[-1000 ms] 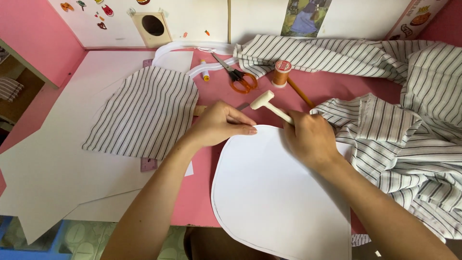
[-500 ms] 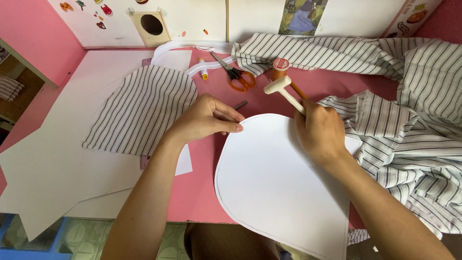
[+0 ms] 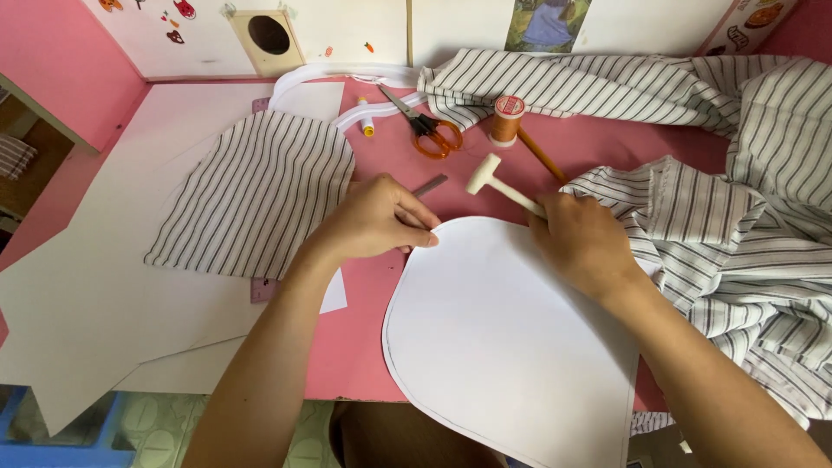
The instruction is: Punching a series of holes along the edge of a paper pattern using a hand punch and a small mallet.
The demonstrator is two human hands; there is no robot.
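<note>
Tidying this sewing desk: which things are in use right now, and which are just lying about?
In use: left hand, right hand, small mallet, white pattern.
Lying about: scissors, thread spool, striped cut piece, striped fabric.

Pink table (image 3: 364, 347), white wall (image 3: 364, 26), tiled floor (image 3: 156, 425)

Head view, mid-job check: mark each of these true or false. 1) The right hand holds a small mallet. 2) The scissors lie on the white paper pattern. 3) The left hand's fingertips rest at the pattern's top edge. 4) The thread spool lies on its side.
1) True: the right hand grips the small mallet.
2) False: the scissors lie on the pink table, beyond the white paper pattern.
3) True: the left hand pinches there.
4) False: the thread spool stands upright.
</note>
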